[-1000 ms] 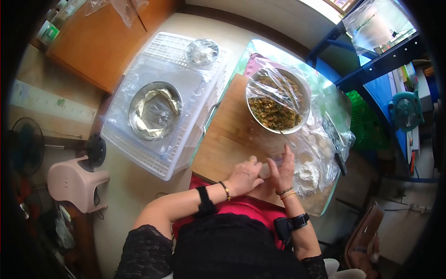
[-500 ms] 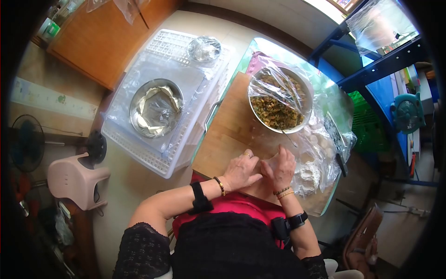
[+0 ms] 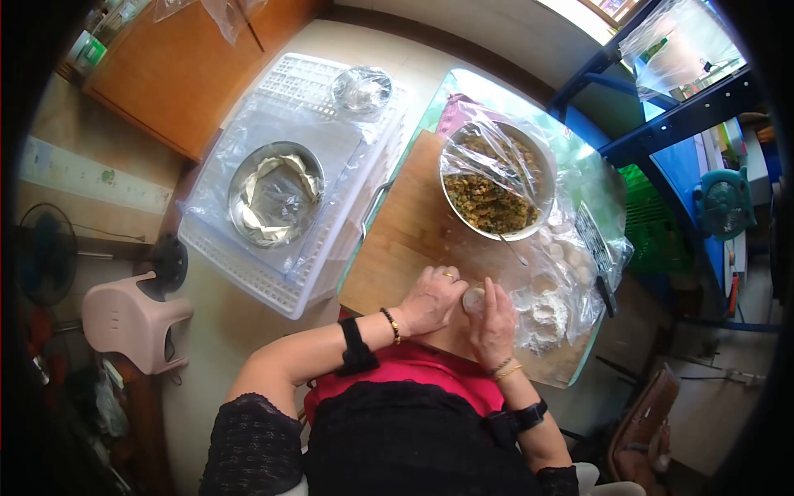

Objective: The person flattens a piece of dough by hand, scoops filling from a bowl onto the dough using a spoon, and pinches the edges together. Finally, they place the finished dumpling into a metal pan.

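A small, pale round piece of dough (image 3: pixel 474 301) shows at the fingers of my right hand (image 3: pixel 495 324), held upright over the wooden board (image 3: pixel 405 223). Just left of it, my left hand (image 3: pixel 432 301) is palm down near the board's front edge, its fingers curled together. Whatever lies under those fingers, if anything, is hidden. Right of my hands is a heap of white flour (image 3: pixel 547 321) on plastic film. Several pale dough pieces (image 3: pixel 571 258) lie behind the flour, partly under the film. A steel bowl (image 3: pixel 549 178) of chopped filling stands farther back, half covered with plastic wrap.
A cleaver-like knife with a black handle (image 3: pixel 606 296) lies at the right edge. On the left, a white plastic crate (image 3: pixel 285 304) bears a round metal pan (image 3: pixel 237 194) with folded dough pieces around its wall, and a wrapped small bowl (image 3: pixel 362 88). A pink stool (image 3: pixel 124 318) stands lower left.
My left fingers have curled in from a more spread pose. My right hand has moved slightly down and left, and the round dough piece now shows between my hands.
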Available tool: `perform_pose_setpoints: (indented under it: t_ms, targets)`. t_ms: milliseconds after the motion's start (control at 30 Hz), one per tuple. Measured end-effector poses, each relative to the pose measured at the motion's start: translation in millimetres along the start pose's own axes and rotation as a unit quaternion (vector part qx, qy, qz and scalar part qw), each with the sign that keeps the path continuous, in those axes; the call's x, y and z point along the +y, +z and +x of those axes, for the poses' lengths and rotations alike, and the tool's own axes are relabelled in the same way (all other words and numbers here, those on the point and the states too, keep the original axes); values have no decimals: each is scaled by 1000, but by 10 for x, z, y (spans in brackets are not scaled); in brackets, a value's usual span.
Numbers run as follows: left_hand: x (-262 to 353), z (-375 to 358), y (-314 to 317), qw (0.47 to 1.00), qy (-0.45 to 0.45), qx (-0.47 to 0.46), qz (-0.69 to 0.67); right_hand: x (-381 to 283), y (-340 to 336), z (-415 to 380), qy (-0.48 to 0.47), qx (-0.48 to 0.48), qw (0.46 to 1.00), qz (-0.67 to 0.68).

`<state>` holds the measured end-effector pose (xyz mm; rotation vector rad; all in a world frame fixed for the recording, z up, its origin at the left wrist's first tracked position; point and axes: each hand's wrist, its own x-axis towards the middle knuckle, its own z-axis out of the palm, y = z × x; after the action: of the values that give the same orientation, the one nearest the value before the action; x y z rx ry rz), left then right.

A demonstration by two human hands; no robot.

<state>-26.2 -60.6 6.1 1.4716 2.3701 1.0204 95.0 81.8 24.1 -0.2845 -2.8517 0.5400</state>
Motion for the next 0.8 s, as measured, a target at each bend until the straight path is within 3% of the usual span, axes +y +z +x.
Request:
perform_pose_setpoints:
  t_ms: [67, 233, 333, 367, 433, 500, 567, 633, 700, 800]
  targets:
    - [6, -106, -61, 1000, -16, 8, -17, -22, 100, -8, 10, -18, 995, -93]
    - [167, -222, -43, 1000, 18, -4, -14, 266, 147, 243, 20, 45, 997, -61]
    - [320, -199, 35, 990, 134, -48, -11, 437, 141, 294, 98, 63, 990, 77]
    - [341, -195, 41, 990, 134, -47, -11, 436, 133, 286, 97, 62, 990, 77]
    - [409, -183, 19, 980, 143, -134, 23, 390, 30, 260, 122, 73, 983, 115]
    - [369, -220, 63, 972, 153, -168, 54, 348, -64, 214, 120, 65, 984, 118]
    - [342, -245, 23, 971, 146, -181, 59, 261, -112, 174, 41, 35, 993, 102]
    - [322, -270, -25, 967, 149, -195, 73, 89, -95, 173, 26, 18, 994, 104]
    - [335, -284, -88, 963, 147, -209, 87, -60, -11, 141, -5, -46, 999, -21]
    - [353, -286, -106, 951, 124, -266, 94, 93, 171, 215, 20, 7, 999, -43]
